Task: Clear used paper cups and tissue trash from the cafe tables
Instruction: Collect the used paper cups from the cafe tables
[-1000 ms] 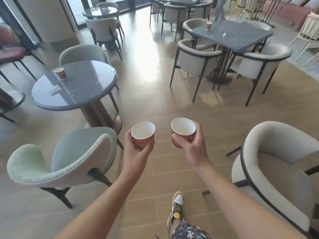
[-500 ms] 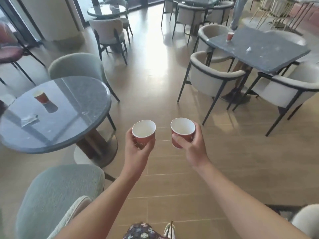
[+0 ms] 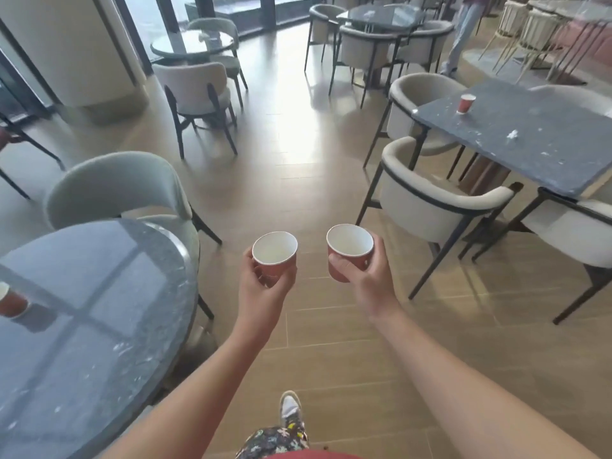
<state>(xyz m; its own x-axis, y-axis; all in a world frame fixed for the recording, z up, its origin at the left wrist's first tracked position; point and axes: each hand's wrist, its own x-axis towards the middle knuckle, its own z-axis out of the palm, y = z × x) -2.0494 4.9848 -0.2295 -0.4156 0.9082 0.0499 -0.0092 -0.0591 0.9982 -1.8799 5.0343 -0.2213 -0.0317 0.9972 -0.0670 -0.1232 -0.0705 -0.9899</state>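
My left hand (image 3: pixel 261 289) grips an empty red paper cup (image 3: pixel 274 256), white inside, held upright over the floor. My right hand (image 3: pixel 367 279) holds a second red paper cup (image 3: pixel 349 250) the same way, a little to the right. Another red cup (image 3: pixel 10 301) stands at the left edge of the round dark table (image 3: pixel 109 326), partly cut off by the frame. On the rectangular dark table (image 3: pixel 530 140) at the right stand a red cup (image 3: pixel 465 103) and a small crumpled white tissue (image 3: pixel 511 135).
A grey-green chair (image 3: pixel 116 190) stands behind the round table. Beige armchairs (image 3: pixel 430 200) ring the rectangular table. More tables and chairs stand farther back, and a person's legs (image 3: pixel 462 34) show at the back right. Wooden floor runs between the tables.
I have walked forward: the round table slid down and left until its cup is at the frame edge, and the rectangular table came closer on the right. Both hands still hold their cups.
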